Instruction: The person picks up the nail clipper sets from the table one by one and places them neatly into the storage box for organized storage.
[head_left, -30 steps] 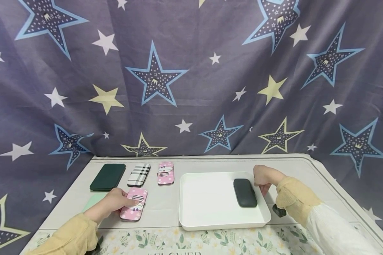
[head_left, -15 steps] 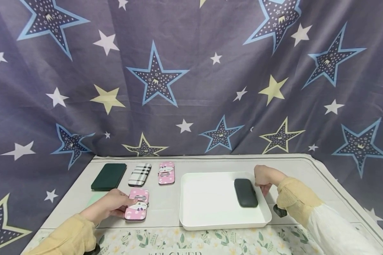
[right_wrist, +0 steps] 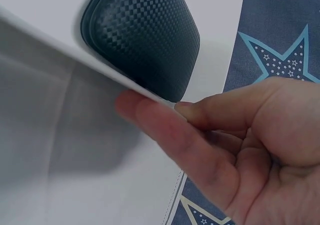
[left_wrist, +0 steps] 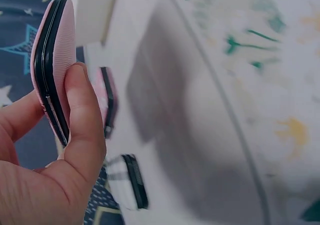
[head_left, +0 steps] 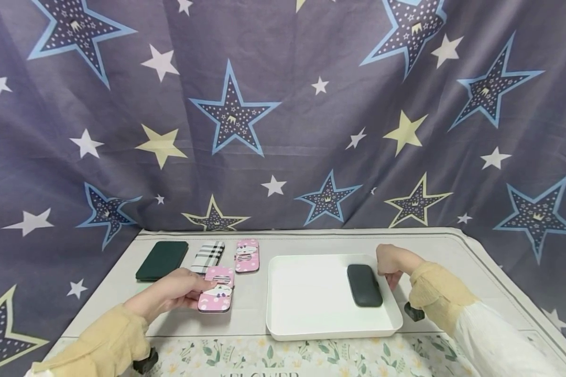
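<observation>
My left hand (head_left: 179, 289) pinches a pink clasp case (head_left: 216, 298) with a cat print between thumb and fingers. The left wrist view shows this pink case (left_wrist: 52, 60) edge-on, its black frame closed, held up above the table. Behind it in the head view, partly covered, lies a plaid case (head_left: 209, 255); a second pink case (head_left: 247, 256) lies to its right. My right hand (head_left: 392, 262) pinches the right rim of a white tray (head_left: 311, 333). Inside the tray, near that rim, lies a black case (head_left: 364, 285), its woven texture showing in the right wrist view.
A dark green case (head_left: 162, 260) lies at the table's back left, with a sliver of something mint green (head_left: 143, 286) in front of it. A floral mat (head_left: 264, 356) runs along the near edge. A star-print curtain (head_left: 283, 131) hangs behind the table.
My left hand has lifted the pink case and carried it to the right and away from me, so it now overlaps the plaid case. The right hand stays at the tray rim.
</observation>
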A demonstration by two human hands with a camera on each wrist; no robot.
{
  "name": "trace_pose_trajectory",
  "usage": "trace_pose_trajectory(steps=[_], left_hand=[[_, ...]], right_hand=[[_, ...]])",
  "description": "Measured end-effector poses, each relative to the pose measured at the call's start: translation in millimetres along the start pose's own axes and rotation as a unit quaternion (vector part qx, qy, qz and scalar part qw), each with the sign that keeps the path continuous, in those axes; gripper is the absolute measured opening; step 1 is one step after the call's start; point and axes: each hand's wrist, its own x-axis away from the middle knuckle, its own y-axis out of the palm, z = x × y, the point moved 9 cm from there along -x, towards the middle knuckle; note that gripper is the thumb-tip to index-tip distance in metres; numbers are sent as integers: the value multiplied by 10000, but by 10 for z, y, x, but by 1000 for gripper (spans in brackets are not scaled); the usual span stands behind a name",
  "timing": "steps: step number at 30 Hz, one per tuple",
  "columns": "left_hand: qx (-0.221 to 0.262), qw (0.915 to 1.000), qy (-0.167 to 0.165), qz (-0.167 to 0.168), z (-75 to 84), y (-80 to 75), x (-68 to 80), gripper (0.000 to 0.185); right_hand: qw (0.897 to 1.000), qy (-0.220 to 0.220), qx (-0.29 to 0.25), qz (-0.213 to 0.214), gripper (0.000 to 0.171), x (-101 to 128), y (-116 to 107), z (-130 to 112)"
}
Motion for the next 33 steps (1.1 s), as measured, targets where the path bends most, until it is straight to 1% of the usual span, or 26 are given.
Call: trace_pose_trajectory(steps=[4, 8, 12, 18, 21, 25, 30, 33], left_hand=[[-86, 9999, 66, -78, 165, 88, 34, 27], [-206, 9998, 44, 25, 318, 175, 68, 28], [-303, 9995, 113, 18, 503, 317, 91, 30], [-289, 9989, 316, -179, 817, 552, 107, 27], [-204, 9983, 450, -293, 972, 661, 89, 26], [-12, 9970, 654, -407, 1142, 781, 39, 29], [189, 9962, 755, -395, 1269, 917, -41, 35], [321, 9954, 766, -479, 1333, 1037, -80, 37]], right_hand=[[10000, 14, -61, 44, 12, 5, 13, 14], [9997, 94, -222, 51, 9, 15, 29, 34], [9997, 162, -192, 66, 6, 28, 25, 38], [9998, 155, -72, 33, 5, 3, 24, 20], [9998, 174, -19, 34, 7, -1, 15, 23], [9997, 173, 123, 100, 15, 0, -8, 12], [9995, 242, 147, 116, 20, -16, -7, 0], [9994, 298, 139, 85, 20, -19, 6, 0]])
